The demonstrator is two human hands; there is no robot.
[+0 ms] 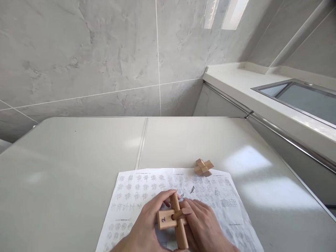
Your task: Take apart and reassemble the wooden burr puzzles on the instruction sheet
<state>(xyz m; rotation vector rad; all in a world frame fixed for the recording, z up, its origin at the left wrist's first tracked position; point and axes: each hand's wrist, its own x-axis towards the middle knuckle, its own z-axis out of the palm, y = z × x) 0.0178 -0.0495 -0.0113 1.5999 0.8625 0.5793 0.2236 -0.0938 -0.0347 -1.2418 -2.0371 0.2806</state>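
Both my hands hold a wooden cross-shaped puzzle [175, 219] low in the middle of the view, over a printed instruction sheet [141, 190]. My left hand [147, 224] wraps its fingers round the left block, which bears the number 2. My right hand [203, 224] grips the right side, a finger lying along the crossing bar. A second, smaller wooden burr puzzle [203, 167] rests assembled at the sheet's far edge, beyond both hands.
The sheet lies on a pale grey table [65, 164] with a seam down its middle. A grey tiled wall [105, 52] stands behind. To the right runs a white counter [241, 84] with an inset sink [301, 96].
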